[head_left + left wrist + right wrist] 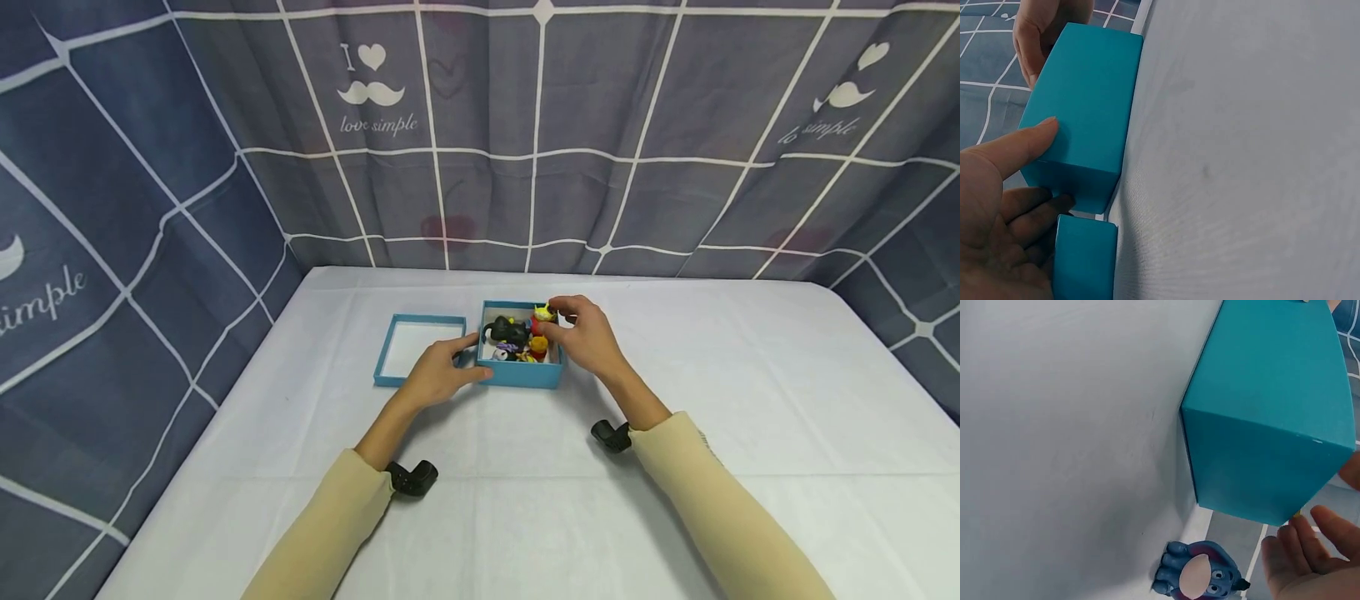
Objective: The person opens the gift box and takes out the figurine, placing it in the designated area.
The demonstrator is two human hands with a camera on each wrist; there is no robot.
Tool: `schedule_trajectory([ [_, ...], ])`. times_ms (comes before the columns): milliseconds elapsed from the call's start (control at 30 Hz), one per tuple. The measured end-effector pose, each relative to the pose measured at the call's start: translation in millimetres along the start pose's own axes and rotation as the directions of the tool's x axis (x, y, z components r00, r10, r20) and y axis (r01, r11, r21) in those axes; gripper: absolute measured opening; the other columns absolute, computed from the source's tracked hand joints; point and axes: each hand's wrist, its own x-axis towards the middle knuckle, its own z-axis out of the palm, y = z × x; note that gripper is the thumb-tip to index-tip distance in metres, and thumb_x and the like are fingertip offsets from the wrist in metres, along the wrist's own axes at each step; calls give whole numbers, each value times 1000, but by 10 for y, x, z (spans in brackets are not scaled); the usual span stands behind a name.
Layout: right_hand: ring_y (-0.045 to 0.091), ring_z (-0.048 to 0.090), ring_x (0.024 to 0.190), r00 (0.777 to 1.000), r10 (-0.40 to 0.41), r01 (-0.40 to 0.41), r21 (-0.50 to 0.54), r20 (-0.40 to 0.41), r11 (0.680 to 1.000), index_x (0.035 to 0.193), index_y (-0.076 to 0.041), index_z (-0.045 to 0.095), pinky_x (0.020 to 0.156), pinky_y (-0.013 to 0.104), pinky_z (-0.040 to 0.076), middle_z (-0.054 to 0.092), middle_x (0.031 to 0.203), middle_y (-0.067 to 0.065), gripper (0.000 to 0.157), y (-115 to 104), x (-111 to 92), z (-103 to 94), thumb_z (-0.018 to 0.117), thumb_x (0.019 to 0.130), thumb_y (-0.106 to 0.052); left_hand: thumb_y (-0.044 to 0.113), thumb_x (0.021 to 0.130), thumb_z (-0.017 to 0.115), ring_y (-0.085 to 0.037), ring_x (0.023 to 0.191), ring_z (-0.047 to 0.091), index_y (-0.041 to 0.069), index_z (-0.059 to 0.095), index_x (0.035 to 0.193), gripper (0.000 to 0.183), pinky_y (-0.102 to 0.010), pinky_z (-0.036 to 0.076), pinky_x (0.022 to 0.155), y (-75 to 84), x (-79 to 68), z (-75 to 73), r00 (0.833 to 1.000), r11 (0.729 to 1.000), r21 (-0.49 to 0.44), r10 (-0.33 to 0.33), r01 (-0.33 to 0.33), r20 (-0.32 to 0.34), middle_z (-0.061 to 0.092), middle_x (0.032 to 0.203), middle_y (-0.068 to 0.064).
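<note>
The red-and-yellow toy (543, 315), in the back right corner of the blue box (519, 375), looks light, stiff and smooth, best taken by its body; the right hand (591, 335) pinches it over the box's right wall, the left hand (437, 375) grips the box's left front corner.

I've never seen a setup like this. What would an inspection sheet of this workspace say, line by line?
Surface: white cloth, lightly creased.
Job's things: box, open, holding toys; lid left of it, hollow side up; blue toy near the box's right end.
Clutter: nothing seen.
Left hand: thumb on the box's front, fingers at its left end.
Right hand: fingers at a yellow-and-red toy; whether gripped, unclear.
Cables: nothing seen.
Surroundings: dark gridded curtain behind and at both sides.
</note>
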Motion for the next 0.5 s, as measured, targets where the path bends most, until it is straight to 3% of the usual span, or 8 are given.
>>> schedule_trajectory([
  [200, 40, 55, 112, 999, 25, -27, -71, -34, 997, 126, 10, 61, 96, 49, 45, 57, 121, 25, 43, -5, 35, 38, 70, 91, -12, 33, 89, 75, -34, 140, 34, 6, 45, 148, 72, -51, 36, 106, -14, -3, -3, 1000, 1000, 0, -3, 3, -1, 41, 150, -17],
  [500, 39, 55, 110, 996, 89, -91, -105, -24, 990, 129, 10, 60, 93, 49, 45, 55, 120, 26, 47, 7, 69, 66, 72, 90, -14, 33, 89, 75, -33, 141, 34, 7, 45, 148, 72, -52, 32, 110, -13, -6, -1, 1000, 1000, -6, -7, 7, 2, 42, 150, -16],
])
